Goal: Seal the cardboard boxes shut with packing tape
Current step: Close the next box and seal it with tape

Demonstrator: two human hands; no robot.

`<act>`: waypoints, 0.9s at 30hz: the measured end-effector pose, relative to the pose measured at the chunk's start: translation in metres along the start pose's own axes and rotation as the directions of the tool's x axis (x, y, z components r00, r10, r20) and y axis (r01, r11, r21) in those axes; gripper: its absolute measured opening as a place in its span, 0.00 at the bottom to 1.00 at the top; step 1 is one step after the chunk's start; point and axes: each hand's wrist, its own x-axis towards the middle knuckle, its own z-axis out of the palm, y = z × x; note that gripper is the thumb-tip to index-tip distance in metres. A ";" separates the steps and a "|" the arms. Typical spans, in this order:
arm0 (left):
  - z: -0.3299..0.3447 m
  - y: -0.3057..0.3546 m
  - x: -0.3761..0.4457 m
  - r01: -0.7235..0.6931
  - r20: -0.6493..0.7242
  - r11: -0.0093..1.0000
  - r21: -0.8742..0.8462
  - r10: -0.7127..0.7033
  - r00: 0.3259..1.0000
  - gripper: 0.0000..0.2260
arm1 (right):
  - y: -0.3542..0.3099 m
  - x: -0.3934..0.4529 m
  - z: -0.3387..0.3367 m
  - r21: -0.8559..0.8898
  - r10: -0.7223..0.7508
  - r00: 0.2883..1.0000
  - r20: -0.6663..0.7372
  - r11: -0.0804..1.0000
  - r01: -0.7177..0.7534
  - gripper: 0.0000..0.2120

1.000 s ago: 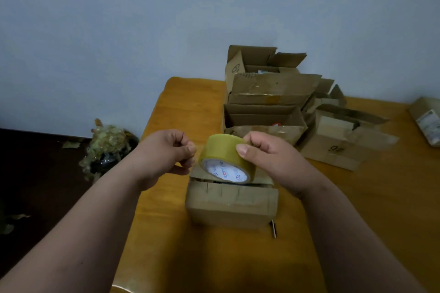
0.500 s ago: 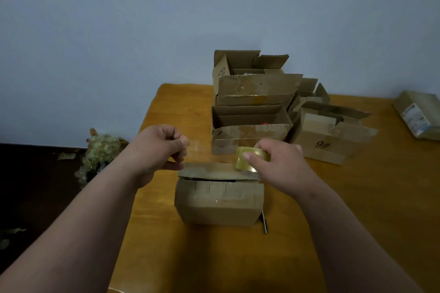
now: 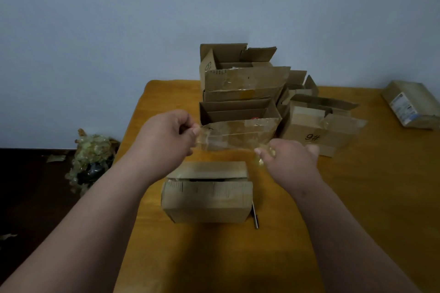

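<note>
A small cardboard box stands on the wooden table in front of me, its top flaps folded down with a dark gap between them. Above and behind it a clear strip of packing tape is stretched in the air between my hands. My left hand pinches the strip's free end. My right hand grips the tape roll, which is almost wholly hidden under the fingers; only a yellowish edge shows.
Several open cardboard boxes crowd the back of the table, one marked 9#. A closed labelled box lies at the far right. A thin dark tool lies against the near box's right side. A heap of crumpled used tape sits on the floor at left.
My hands have drawn apart, the right one moving right with the roll, and a longer strip of tape now spans between them. The camera view has risen slightly.
</note>
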 end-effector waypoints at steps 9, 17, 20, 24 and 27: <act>0.006 -0.014 0.024 0.219 0.139 0.956 -0.195 -0.194 0.971 0.08 | 0.042 0.001 0.008 0.512 -0.089 0.988 0.127 0.859 0.011 0.15; 0.040 0.005 0.026 0.047 0.116 0.998 0.030 -0.050 0.992 0.09 | 0.065 0.015 0.046 0.248 0.014 0.979 0.201 0.967 -0.064 0.09; 0.059 0.012 0.025 -0.011 0.127 0.992 0.122 -0.004 0.992 0.09 | 0.068 0.024 0.063 0.081 0.092 0.985 0.144 0.991 -0.105 0.08; 0.077 0.003 0.035 0.043 0.136 0.992 0.122 -0.060 0.989 0.09 | 0.079 0.035 0.075 0.098 0.121 0.988 0.096 0.987 -0.131 0.14; 0.091 -0.004 0.046 0.055 0.125 0.988 0.147 -0.073 0.989 0.09 | 0.086 0.044 0.084 0.049 0.103 0.995 -0.002 0.994 -0.103 0.14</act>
